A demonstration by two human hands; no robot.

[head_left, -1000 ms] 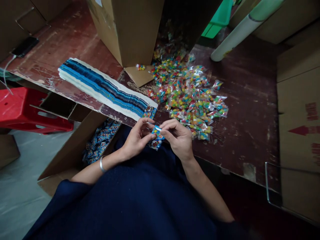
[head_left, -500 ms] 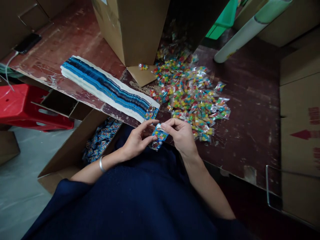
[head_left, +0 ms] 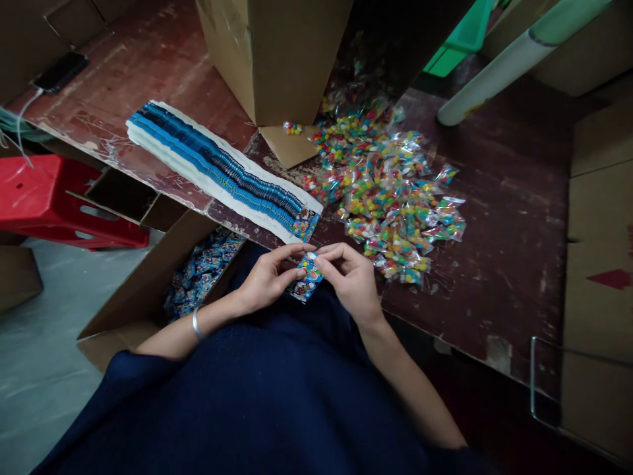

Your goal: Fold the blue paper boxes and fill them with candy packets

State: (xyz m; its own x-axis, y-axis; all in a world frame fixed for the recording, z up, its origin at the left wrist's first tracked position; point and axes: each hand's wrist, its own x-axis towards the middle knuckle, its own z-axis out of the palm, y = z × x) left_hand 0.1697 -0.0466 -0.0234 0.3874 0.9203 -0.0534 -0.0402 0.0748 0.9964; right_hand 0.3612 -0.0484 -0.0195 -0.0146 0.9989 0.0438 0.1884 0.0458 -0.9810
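Between both hands, just off the table's front edge, is a small blue printed candy box (head_left: 307, 280). My left hand (head_left: 270, 280) pinches it from the left, thumb on its printed face. My right hand (head_left: 350, 277) grips its upper right end with thumb and fingertips. Just beyond the hands lies a long overlapping row of flat blue-and-white cartons (head_left: 217, 171). To the right of that row, clear sachets of colourful candies (head_left: 390, 198) are heaped on the table.
A tall cardboard box (head_left: 281, 59) stands behind the sachets. Below the table edge at left, an open carton (head_left: 133, 284) holds many filled blue packs (head_left: 202, 274). Also around are a red stool (head_left: 54, 198), a white post (head_left: 489, 79), a green basket (head_left: 459, 46) and a phone (head_left: 62, 71).
The view has shifted slightly, so the table things appear further right. The white flap at the box's upper end shows less, and my right fingers have moved closer to my left ones.
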